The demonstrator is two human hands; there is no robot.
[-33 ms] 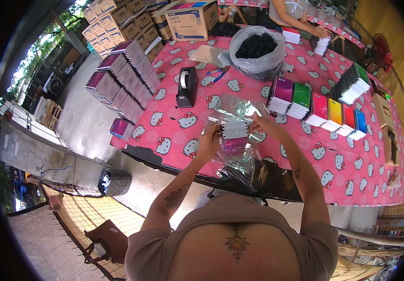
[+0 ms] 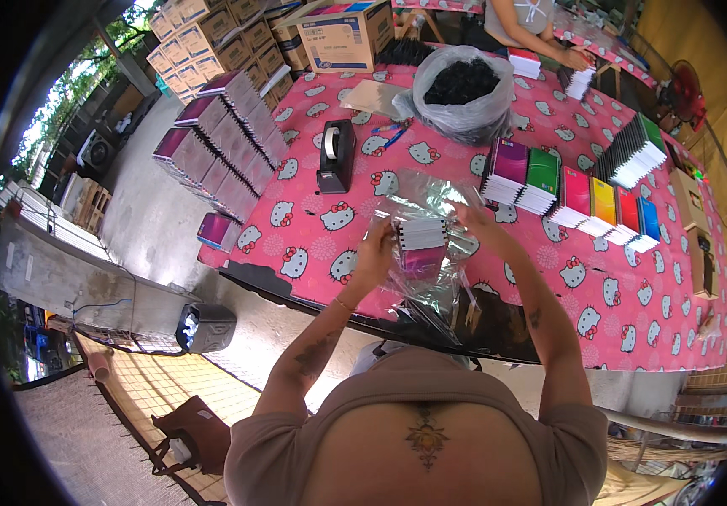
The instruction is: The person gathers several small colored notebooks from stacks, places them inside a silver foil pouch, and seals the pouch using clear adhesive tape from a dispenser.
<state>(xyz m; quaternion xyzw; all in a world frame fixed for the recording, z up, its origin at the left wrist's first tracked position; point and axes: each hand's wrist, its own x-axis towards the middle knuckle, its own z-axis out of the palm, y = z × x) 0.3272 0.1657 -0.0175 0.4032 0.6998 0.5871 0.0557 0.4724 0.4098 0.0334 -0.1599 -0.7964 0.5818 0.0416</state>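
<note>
A small stack of spiral notebooks (image 2: 422, 236) with white page edges and a purple cover lies in front of me, with a clear plastic bag (image 2: 431, 291) around its near part. My left hand (image 2: 375, 253) is closed at the stack's left side, its fingertips against the bindings and plastic. Just beyond the stack's right corner, my right hand (image 2: 475, 223) pinches the clear plastic. More loose clear plastic sheets (image 2: 418, 187) lie under and beyond the stack, shiny and crumpled. Exact fingertip contact is partly lost in the plastic's glare.
A black tape dispenser (image 2: 336, 157) stands ahead left, near wrapped notebook stacks (image 2: 220, 143). Beyond lie pens (image 2: 395, 135) and a plastic sack (image 2: 465, 101) of black material. Coloured notebook rows (image 2: 574, 198) line the right. Across the table, another person's hands (image 2: 578, 61) handle notebooks.
My right hand has shifted slightly up and away from the stack's right side. More of the purple cover shows. My left hand stays nearly in place.
</note>
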